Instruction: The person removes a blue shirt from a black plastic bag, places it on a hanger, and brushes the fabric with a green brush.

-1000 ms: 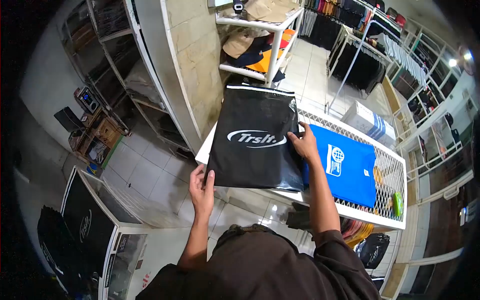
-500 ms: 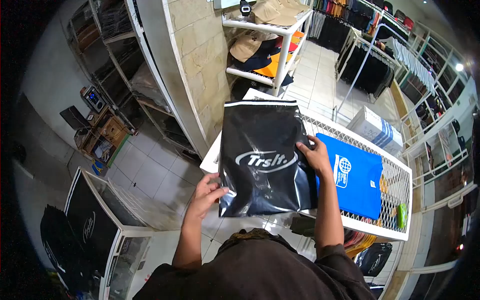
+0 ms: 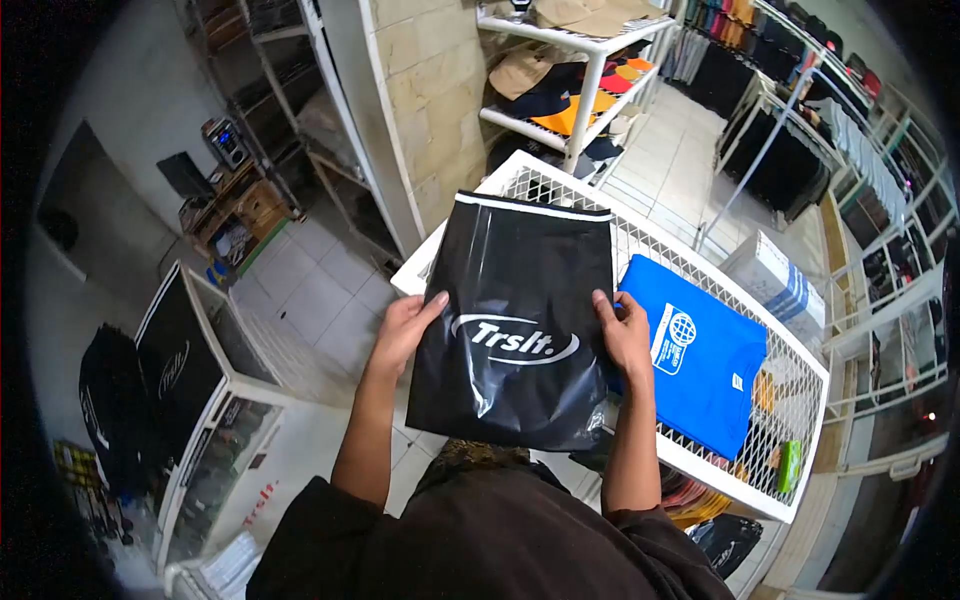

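Note:
A black plastic bag [image 3: 500, 370] with a white "Trslt." logo and a white strip along its far edge is held in front of the body. My left hand [image 3: 405, 325] grips its left edge, thumb on top. On the right edge, my right hand [image 3: 625, 335] pinches it, thumb on the front and the other fingers partly hidden. Right of the bag, a folded blue T-shirt [image 3: 700, 400] with a white globe print lies on a white mesh table [image 3: 800, 375]. The bag covers the table's near left part.
A green packet [image 3: 789, 466] lies at the table's right end. Beyond the table stand a white box [image 3: 775, 275] and a shelf of caps [image 3: 597, 46]. At the lower left is a glass-sided cabinet [image 3: 228, 425]. Clothes racks fill the back right.
My left hand has moved up the bag's left edge and now grips it higher. The bag has turned slightly, its lower end swinging left. The camera view has shifted and tilted.

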